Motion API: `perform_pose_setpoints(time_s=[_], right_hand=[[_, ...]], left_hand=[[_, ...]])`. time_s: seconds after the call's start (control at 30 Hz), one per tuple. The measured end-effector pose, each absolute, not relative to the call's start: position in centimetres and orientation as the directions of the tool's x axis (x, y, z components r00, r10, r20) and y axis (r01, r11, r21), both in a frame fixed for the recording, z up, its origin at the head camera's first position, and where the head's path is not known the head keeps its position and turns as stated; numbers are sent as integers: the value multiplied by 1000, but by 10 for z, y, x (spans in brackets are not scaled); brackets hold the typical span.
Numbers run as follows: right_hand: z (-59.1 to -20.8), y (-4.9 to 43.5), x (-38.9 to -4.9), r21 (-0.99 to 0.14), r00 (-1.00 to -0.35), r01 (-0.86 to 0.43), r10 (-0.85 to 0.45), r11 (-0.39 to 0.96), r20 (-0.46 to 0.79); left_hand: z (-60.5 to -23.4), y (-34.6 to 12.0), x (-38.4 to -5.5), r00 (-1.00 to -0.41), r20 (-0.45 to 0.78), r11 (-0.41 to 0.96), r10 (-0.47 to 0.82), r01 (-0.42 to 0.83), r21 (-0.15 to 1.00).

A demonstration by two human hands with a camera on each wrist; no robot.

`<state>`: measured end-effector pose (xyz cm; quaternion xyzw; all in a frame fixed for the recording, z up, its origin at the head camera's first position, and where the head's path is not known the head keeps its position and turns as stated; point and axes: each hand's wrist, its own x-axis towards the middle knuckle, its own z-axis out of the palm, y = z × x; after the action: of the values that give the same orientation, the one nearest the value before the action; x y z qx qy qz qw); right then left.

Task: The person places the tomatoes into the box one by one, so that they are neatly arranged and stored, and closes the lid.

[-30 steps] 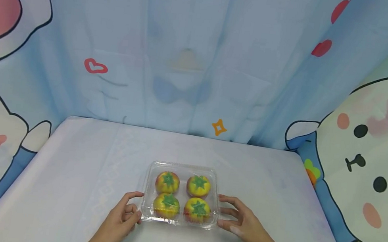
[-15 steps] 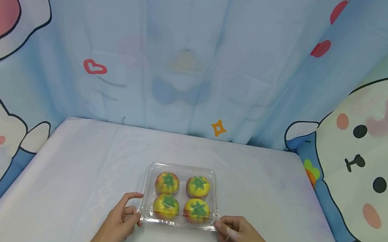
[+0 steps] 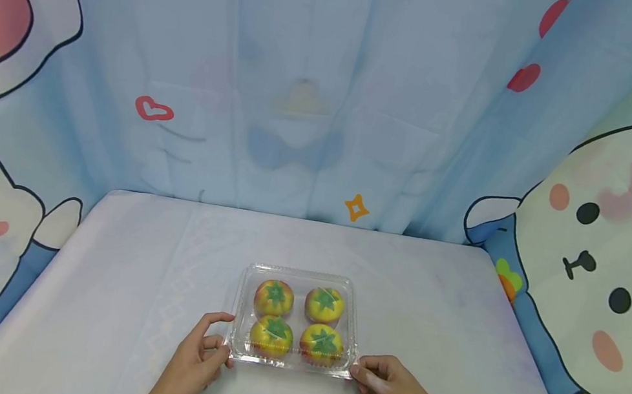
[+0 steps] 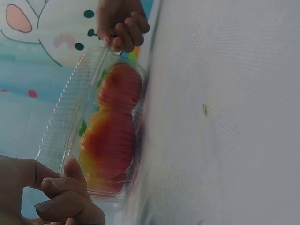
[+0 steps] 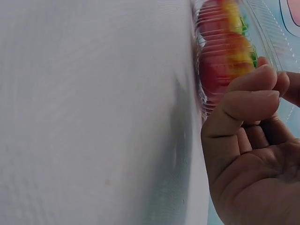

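A clear plastic clamshell box (image 3: pixel 301 276) with a ridged rim sits low in the middle of the head view, its lid down. Inside it are several round red-and-yellow fruits (image 3: pixel 271 336) with green star-shaped tops. My left hand (image 3: pixel 193 360) holds the box's left edge, index finger on the side and thumb by the near-left corner. At the near-right corner my right hand (image 3: pixel 396 388) pinches the rim between thumb and index finger, as the right wrist view also shows. The box's reddish side shows close up in the left wrist view, with the right hand (image 4: pixel 123 26) beyond it.
A white cloth covers the table (image 3: pixel 137 280). Behind its back edge hangs a light blue curtain (image 3: pixel 310 40) printed with hearts and cartoon animals, which also runs along both sides.
My right hand has moved from the box's right side down to its near-right corner and now pinches the rim there. The left hand and the box have barely moved.
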<state>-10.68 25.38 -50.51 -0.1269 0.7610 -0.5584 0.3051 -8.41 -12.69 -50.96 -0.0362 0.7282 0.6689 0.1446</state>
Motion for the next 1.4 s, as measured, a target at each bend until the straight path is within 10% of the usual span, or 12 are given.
perform_pose_setpoints(time_s=[1.4], right_hand=[[-506, 255, -106, -919, -800, 150, -501, 364, -329]], left_hand=[[-510, -126, -85, -953, -272, 145, 131, -253, 957]])
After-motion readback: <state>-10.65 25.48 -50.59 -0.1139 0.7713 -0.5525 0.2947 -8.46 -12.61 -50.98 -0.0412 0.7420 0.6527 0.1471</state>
